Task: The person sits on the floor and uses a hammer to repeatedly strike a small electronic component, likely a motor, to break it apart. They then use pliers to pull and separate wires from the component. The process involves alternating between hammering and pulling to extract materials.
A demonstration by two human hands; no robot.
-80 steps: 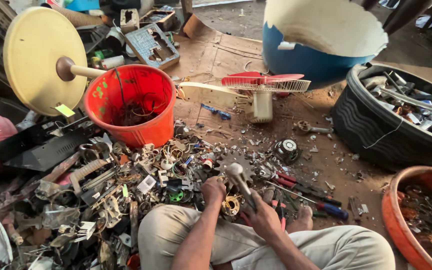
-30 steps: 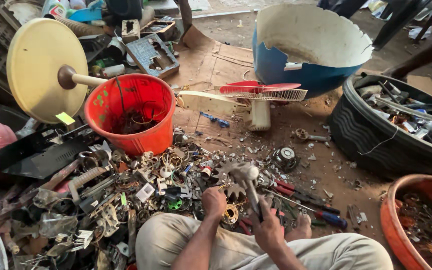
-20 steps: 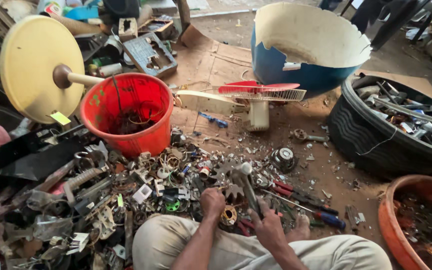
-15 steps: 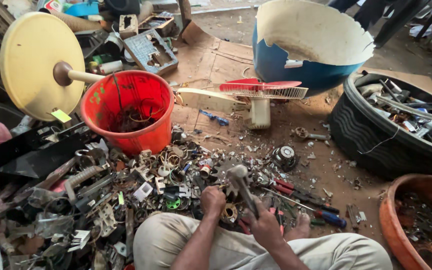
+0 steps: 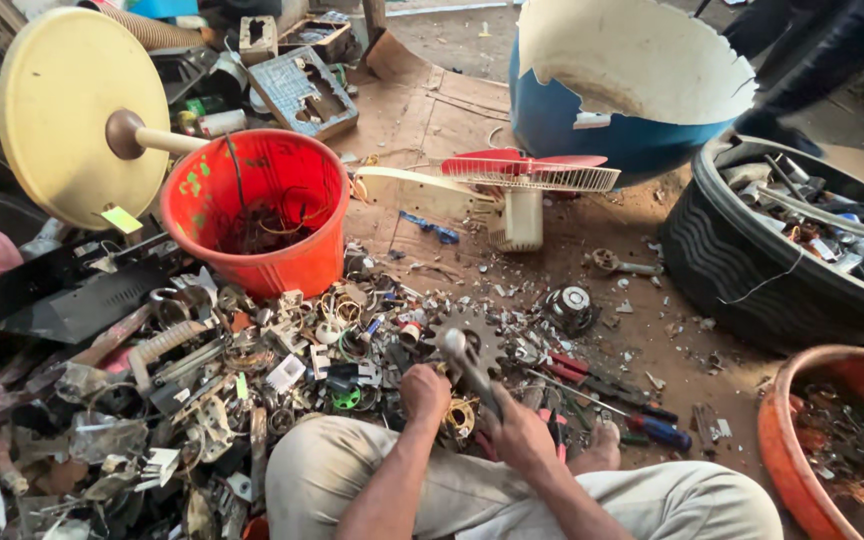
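Observation:
I sit on the ground with my knees in beige trousers at the bottom of the view. My right hand (image 5: 520, 432) grips the handle of a metal hammer (image 5: 462, 355), its head raised over the scrap in front of me. My left hand (image 5: 425, 390) is closed on a small metal part with a brass-coloured ring (image 5: 461, 415), pressed down on the ground between my knees. A heap of small scrap metal pieces (image 5: 252, 370) spreads to the left of both hands.
An orange bucket (image 5: 257, 215) with wires stands beyond the heap, a cream round fan base (image 5: 67, 115) leaning by it. A broken blue tub (image 5: 622, 90), a black tyre bin (image 5: 782, 260), an orange basin (image 5: 837, 440), a fan grille (image 5: 532, 175) and screwdrivers (image 5: 617, 400) lie around.
The hammer in my right hand has swung up and down slightly over the part; my left hand stays on the part. The camera has shifted a little.

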